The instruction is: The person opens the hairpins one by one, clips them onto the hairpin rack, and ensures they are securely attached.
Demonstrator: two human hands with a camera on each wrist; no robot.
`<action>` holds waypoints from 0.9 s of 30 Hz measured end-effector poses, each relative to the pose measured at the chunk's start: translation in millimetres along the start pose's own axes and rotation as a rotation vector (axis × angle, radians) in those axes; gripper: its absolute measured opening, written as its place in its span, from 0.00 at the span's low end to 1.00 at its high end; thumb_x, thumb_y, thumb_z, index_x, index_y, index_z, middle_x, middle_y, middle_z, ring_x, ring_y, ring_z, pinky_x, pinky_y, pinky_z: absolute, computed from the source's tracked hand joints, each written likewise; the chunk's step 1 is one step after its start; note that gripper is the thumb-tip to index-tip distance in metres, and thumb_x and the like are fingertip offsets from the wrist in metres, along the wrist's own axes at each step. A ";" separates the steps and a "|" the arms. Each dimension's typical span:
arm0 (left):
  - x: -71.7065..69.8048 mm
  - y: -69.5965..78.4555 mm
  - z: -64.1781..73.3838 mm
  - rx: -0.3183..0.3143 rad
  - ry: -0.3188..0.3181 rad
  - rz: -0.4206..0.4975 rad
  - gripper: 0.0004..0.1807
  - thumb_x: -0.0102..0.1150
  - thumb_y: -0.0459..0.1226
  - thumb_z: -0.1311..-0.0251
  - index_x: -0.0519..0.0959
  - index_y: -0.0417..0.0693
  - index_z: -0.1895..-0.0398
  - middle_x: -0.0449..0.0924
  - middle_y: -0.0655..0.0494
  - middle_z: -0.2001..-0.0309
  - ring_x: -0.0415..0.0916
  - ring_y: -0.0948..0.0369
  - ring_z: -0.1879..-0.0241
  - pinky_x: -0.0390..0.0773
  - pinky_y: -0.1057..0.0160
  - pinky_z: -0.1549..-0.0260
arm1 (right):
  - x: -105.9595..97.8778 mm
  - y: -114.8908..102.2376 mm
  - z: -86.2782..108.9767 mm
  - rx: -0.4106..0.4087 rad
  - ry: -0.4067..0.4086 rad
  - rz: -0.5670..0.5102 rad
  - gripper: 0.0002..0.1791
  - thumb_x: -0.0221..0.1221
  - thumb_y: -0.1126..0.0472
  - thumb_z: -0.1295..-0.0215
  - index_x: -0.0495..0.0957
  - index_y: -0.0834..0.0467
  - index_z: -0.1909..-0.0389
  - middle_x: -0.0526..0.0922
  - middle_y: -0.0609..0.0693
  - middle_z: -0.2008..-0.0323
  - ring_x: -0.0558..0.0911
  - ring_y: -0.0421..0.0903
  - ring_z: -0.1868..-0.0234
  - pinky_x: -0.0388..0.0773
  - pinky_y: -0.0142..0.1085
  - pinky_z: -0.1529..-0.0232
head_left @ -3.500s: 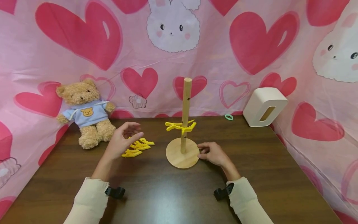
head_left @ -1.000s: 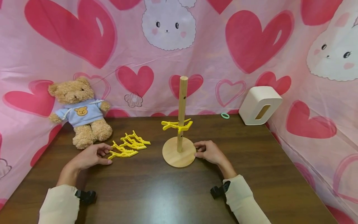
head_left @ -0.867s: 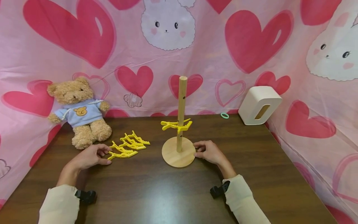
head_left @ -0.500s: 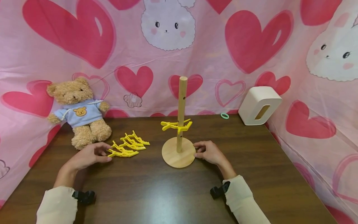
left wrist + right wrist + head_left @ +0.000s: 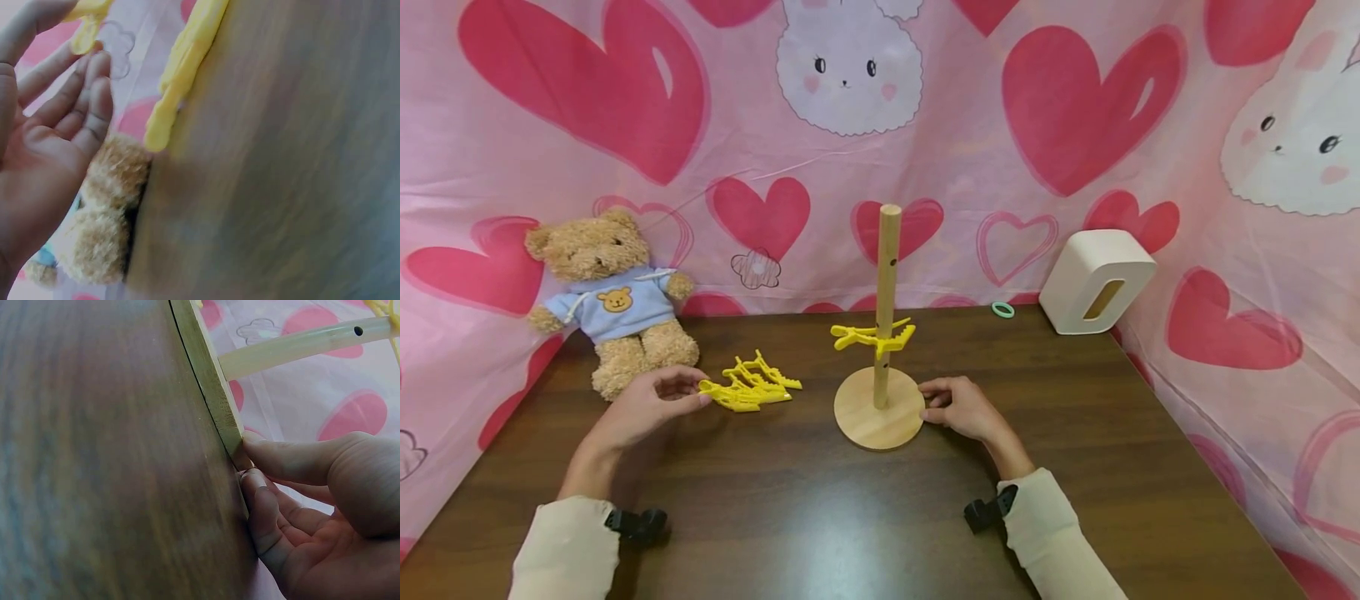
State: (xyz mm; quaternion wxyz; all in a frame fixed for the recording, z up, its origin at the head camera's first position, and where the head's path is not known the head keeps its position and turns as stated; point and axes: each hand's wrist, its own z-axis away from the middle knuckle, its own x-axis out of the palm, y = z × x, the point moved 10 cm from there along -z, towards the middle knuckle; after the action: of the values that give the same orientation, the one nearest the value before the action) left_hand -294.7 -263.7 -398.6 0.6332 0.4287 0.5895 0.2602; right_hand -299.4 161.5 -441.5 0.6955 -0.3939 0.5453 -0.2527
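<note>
My left hand (image 5: pixel 651 408) pinches the handle end of one yellow hair clip (image 5: pixel 718 393) between thumb and fingers, lifted off the table. In the left wrist view that clip (image 5: pixel 90 19) shows at the fingertips, cut off by the frame's top edge. Just beyond it lie other yellow clips (image 5: pixel 762 371) in an overlapping group. With thumb and fingers my right hand (image 5: pixel 964 408) holds the edge of a round wooden base (image 5: pixel 857 417). From the base rises a wooden post (image 5: pixel 887 283), upright with small dark holes. Another yellow clip (image 5: pixel 857 335) is clamped across it low down.
A teddy bear (image 5: pixel 617 300) in a blue top sits at the back left. At the back right stands a white box (image 5: pixel 1090 283) with a slot, and a small green ring (image 5: pixel 1002 310) lies left of it. Pink patterned cloth (image 5: pixel 835 175) hangs behind the dark wooden table (image 5: pixel 820 517).
My left hand reached down-left to the nearest clip, took its handle end, and has raised it slightly up and right. My right hand stays at the base.
</note>
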 end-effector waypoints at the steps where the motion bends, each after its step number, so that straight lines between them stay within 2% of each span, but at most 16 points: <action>1: 1.4 1.6 -0.8 0.010 0.008 0.028 0.21 0.69 0.36 0.37 0.78 0.31 0.47 0.83 0.53 0.61 0.80 0.65 0.62 0.80 0.68 0.64 | -0.1 0.0 0.0 -0.001 0.001 0.001 0.22 0.69 0.70 0.41 0.81 0.68 0.45 0.85 0.53 0.63 0.80 0.45 0.66 0.79 0.36 0.70; 5: 5.4 7.5 -2.5 0.049 0.041 0.090 0.19 0.69 0.32 0.38 0.78 0.30 0.48 0.83 0.57 0.63 0.81 0.65 0.64 0.81 0.68 0.65 | 0.2 -0.2 -0.1 -0.002 0.000 0.004 0.22 0.70 0.70 0.41 0.81 0.68 0.45 0.85 0.53 0.63 0.80 0.44 0.66 0.79 0.36 0.70; 10: 3.1 18.4 -3.1 0.101 0.139 0.070 0.16 0.69 0.30 0.38 0.78 0.31 0.51 0.82 0.62 0.64 0.80 0.67 0.65 0.79 0.71 0.65 | 0.7 -0.9 0.1 -0.004 -0.002 0.001 0.22 0.69 0.70 0.41 0.81 0.68 0.44 0.85 0.53 0.63 0.80 0.44 0.66 0.78 0.36 0.70; 15: 2.5 29.5 -4.0 0.112 0.223 0.083 0.16 0.68 0.32 0.36 0.77 0.32 0.50 0.80 0.64 0.63 0.78 0.69 0.63 0.78 0.74 0.62 | 0.4 -1.3 0.1 -0.005 -0.003 0.004 0.22 0.69 0.71 0.41 0.81 0.68 0.44 0.85 0.54 0.63 0.80 0.45 0.66 0.78 0.36 0.70; 21: 8.9 46.4 -6.4 0.130 0.218 0.125 0.17 0.65 0.36 0.33 0.78 0.33 0.47 0.81 0.60 0.60 0.78 0.66 0.59 0.78 0.74 0.60 | 0.1 -1.6 -0.3 -0.003 -0.004 0.005 0.22 0.69 0.71 0.41 0.81 0.68 0.44 0.85 0.54 0.62 0.80 0.45 0.66 0.79 0.36 0.70; 24: 12.6 56.7 -7.0 0.172 0.206 0.130 0.15 0.63 0.34 0.32 0.78 0.32 0.47 0.80 0.57 0.59 0.76 0.65 0.59 0.77 0.74 0.60 | -0.2 -1.8 -0.5 -0.004 -0.002 0.005 0.22 0.69 0.71 0.41 0.81 0.68 0.44 0.85 0.54 0.62 0.80 0.45 0.66 0.79 0.36 0.70; 27: 16.2 67.1 -7.2 0.225 0.199 0.096 0.12 0.62 0.31 0.32 0.78 0.32 0.49 0.79 0.57 0.61 0.75 0.64 0.61 0.77 0.72 0.62 | -0.3 -1.5 -0.5 -0.002 -0.001 0.005 0.22 0.69 0.71 0.41 0.81 0.68 0.44 0.85 0.53 0.63 0.80 0.45 0.66 0.78 0.36 0.70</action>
State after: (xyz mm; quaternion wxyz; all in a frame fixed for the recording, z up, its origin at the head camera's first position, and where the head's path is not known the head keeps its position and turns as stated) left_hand -287.1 -215.2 -349.6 0.5064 0.4965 0.6538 0.2636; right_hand -299.8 160.9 -440.1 0.6960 -0.3933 0.5461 -0.2503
